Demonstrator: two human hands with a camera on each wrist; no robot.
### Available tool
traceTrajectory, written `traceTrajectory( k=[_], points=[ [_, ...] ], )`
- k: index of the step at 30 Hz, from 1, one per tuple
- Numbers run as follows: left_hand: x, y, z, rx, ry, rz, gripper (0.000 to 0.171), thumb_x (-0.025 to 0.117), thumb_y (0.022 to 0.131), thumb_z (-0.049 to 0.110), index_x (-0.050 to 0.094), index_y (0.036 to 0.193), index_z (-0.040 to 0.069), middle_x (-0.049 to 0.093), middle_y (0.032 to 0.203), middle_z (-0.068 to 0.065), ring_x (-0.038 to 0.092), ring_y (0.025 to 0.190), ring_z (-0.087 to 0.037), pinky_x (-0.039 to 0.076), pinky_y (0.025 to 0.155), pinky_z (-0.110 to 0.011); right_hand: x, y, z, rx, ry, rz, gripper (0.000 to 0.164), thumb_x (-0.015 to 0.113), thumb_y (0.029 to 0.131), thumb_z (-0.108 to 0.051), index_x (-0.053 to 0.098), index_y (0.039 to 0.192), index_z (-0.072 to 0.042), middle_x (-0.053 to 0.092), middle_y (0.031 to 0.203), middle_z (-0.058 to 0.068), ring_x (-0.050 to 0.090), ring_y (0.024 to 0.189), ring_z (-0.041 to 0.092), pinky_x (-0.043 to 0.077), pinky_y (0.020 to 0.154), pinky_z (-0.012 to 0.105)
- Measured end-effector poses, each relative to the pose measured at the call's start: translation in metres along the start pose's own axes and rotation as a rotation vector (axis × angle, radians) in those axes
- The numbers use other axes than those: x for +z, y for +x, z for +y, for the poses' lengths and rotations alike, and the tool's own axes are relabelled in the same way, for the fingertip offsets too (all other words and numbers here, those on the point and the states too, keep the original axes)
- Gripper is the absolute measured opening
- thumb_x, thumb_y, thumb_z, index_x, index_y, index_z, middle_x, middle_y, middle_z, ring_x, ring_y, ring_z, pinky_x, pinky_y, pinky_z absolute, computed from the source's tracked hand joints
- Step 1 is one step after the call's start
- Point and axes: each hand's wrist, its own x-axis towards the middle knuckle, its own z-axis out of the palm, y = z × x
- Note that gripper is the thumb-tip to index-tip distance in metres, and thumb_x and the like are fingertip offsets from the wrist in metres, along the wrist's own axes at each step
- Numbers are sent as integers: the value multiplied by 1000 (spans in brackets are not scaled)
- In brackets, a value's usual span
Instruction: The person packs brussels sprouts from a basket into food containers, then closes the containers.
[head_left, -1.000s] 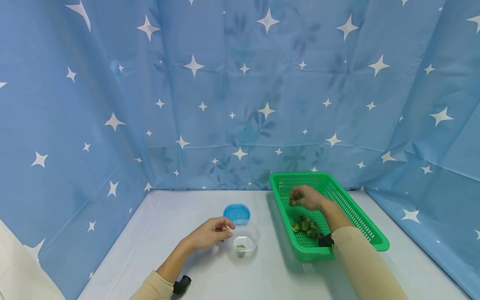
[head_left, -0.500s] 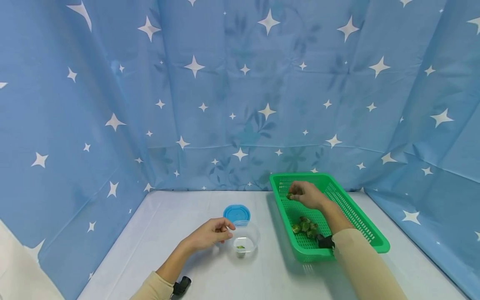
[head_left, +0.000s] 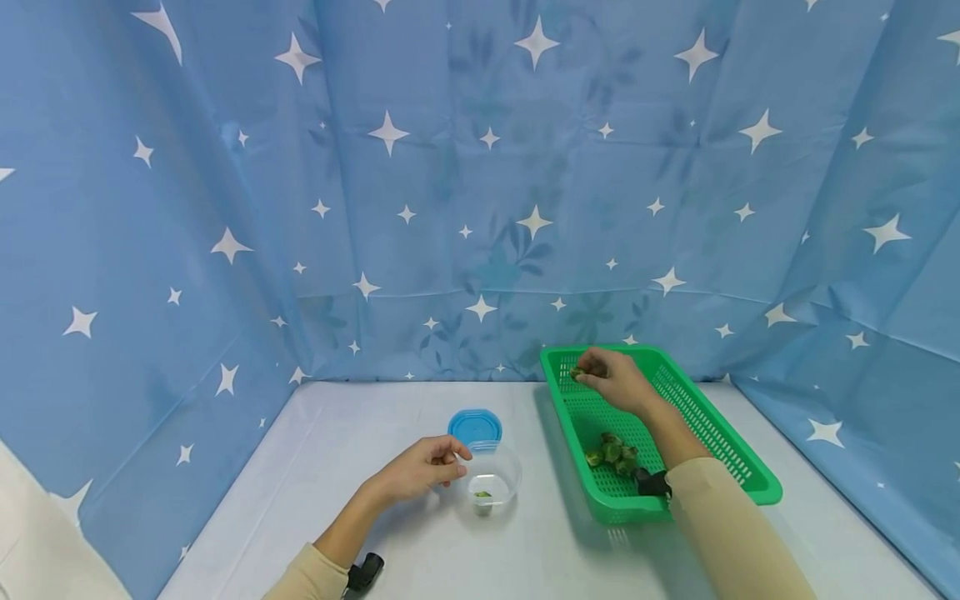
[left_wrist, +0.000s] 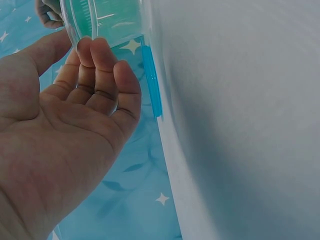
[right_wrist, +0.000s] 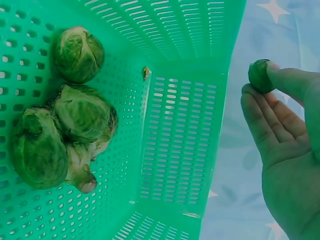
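From the head view, I have my right hand [head_left: 615, 382] over the far end of the green basket [head_left: 759, 492], its thumb and fingertips pinching a small sprout [head_left: 575, 374]. Below my wrist, a cluster of sprouts [head_left: 612, 454] lies inside the basket. My left hand [head_left: 420, 471] is half curled at the left rim of the clear container [head_left: 508, 479], where a green piece [head_left: 482, 497] shows low down. The blue lid [head_left: 475, 427] lies just behind it on the white table [head_left: 315, 467].

In the left wrist view, I see that palm with its fingers loosely bent, thumb and fingertips at the container's rim; whether they pinch it or only touch it, I cannot tell.

In the right wrist view, I have the small sprout between thumb tip and fingertips, apart from the cluster. A brownish scrap [right_wrist: 145, 73] sits in a corner of the basket.
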Motion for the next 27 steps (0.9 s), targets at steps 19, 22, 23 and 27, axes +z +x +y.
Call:
traceTrajectory(
  k=[19, 22, 23, 27],
  points=[
    [-1, -1, 1, -3, 3, 0, 32, 64, 105, 19, 63, 128, -3, 60, 92, -4, 59, 84, -18, 53, 78, -37, -1, 7, -20, -95, 12, 200, 18, 69, 102, -16, 67, 118, -7, 72, 110, 11, 70, 101, 28, 57, 86, 48],
    [-1, -1, 1, -3, 4, -2, 32, 63, 105, 19, 63, 128, -3, 60, 91, -3, 59, 83, -17, 52, 78, -37, 0, 10, -24, -117, 25, 235, 20, 69, 102, -16, 67, 119, -7, 72, 111, 11, 71, 103, 29, 58, 88, 48],
    [-1, -1, 1, -3, 4, -3, 32, 63, 105, 19, 63, 128, -3, 60, 91, -3, 59, 83, -17, 53, 78, -37, 0, 11, -26, -127, 26, 247, 20, 70, 102, -16, 67, 119, -7, 72, 111, 12, 71, 104, 29, 58, 89, 47],
    [0, 0, 0, -1, 5, -4, 32, 64, 105, 19, 63, 128, -3, 60, 91, -3, 59, 83, -17, 53, 78, -37, 2, 14, -31, -181, 29, 288, 20, 70, 101, -12, 67, 119, -5, 72, 113, 14, 71, 105, 29, 59, 90, 44]
  ],
)
